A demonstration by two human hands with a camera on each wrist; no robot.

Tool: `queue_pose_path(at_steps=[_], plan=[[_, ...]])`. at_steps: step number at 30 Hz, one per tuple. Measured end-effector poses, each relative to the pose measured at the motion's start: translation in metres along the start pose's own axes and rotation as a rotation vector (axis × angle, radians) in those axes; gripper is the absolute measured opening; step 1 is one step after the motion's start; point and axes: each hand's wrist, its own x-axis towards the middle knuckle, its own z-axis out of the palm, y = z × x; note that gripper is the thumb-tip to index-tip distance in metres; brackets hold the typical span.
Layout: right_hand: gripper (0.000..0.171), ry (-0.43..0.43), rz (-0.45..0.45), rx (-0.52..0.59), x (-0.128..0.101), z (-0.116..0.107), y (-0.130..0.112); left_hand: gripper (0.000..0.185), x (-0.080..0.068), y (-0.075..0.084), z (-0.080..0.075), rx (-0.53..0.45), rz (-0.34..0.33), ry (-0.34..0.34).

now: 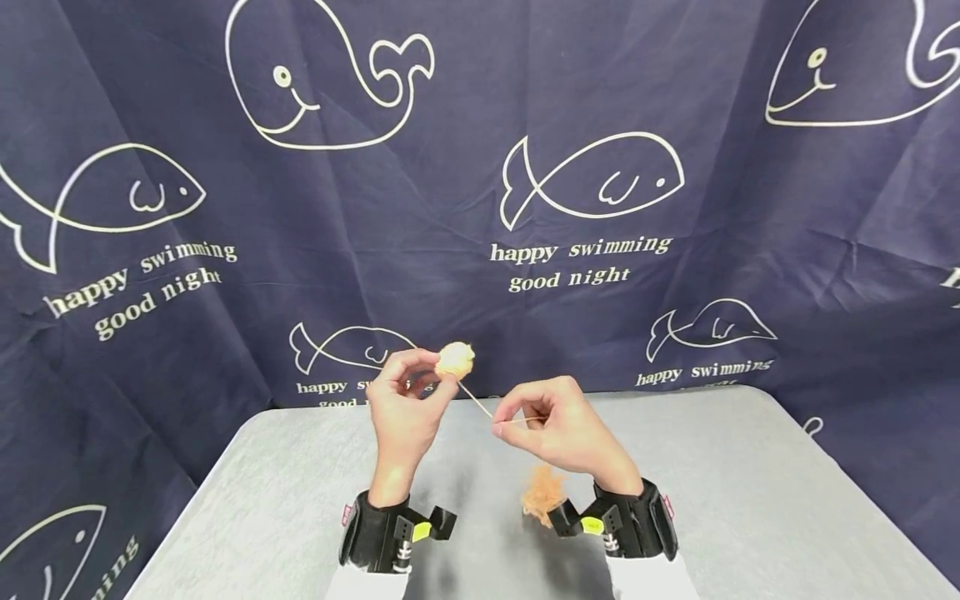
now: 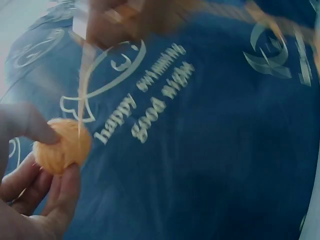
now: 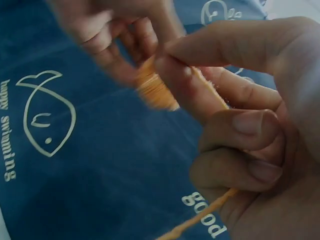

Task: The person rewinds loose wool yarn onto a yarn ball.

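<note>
Above the table, my left hand [image 1: 407, 408] pinches a small ball of orange yarn [image 1: 455, 360] between thumb and fingers. The left wrist view shows wound strands across the yarn ball [image 2: 62, 146]. From it a yarn strand [image 1: 476, 400] runs taut to my right hand [image 1: 562, 423], which pinches it between thumb and forefinger. In the right wrist view the other fingers curl over the strand, and its tail [image 3: 200, 216] comes out below the palm. The right hand is blurred in the left wrist view.
A loose heap of orange yarn [image 1: 543, 493] lies on the grey table [image 1: 300, 467], partly hidden by the right wrist camera. A dark blue curtain [image 1: 450, 208] printed with whales and fish hangs behind the table and at its sides.
</note>
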Motion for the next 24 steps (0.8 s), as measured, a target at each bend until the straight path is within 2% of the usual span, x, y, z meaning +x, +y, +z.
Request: queue_pose_path(at_steps=[2, 4, 6, 8, 12, 15, 17, 19, 22, 24], plan=[[0.017, 0.053, -0.015, 0.052, -0.001, -0.003, -0.002, 0.028, -0.001, -0.003, -0.002, 0.089, 0.044, -0.091], [0.016, 0.113, -0.019, 0.115, -0.001, -0.007, -0.003, 0.029, -0.002, -0.004, -0.003, 0.124, 0.070, -0.213], [0.014, 0.176, -0.019, 0.178, -0.002, -0.012, -0.001, 0.031, -0.003, -0.004, -0.006, 0.137, 0.071, -0.347], [0.011, 0.241, -0.003, 0.234, -0.003, -0.015, 0.001, 0.032, -0.004, -0.001, -0.007, 0.138, 0.045, -0.483], [0.007, 0.344, 0.048, 0.316, -0.003, -0.020, 0.007, 0.033, -0.006, 0.006, -0.008, 0.080, -0.033, -0.723], [0.007, 0.370, 0.095, 0.338, -0.001, -0.019, 0.013, 0.033, -0.007, 0.011, -0.006, -0.059, -0.065, -0.826], [0.008, 0.355, 0.131, 0.327, -0.001, -0.017, 0.017, 0.031, -0.008, 0.013, -0.003, -0.173, -0.055, -0.841], [0.009, 0.317, 0.164, 0.310, 0.000, -0.014, 0.022, 0.030, -0.008, 0.015, 0.000, -0.291, -0.038, -0.812], [0.010, 0.230, 0.186, 0.294, 0.001, -0.010, 0.026, 0.029, -0.008, 0.017, 0.004, -0.435, -0.031, -0.680], [0.009, 0.167, 0.182, 0.280, 0.002, -0.007, 0.026, 0.031, -0.007, 0.018, 0.006, -0.496, -0.041, -0.534]])
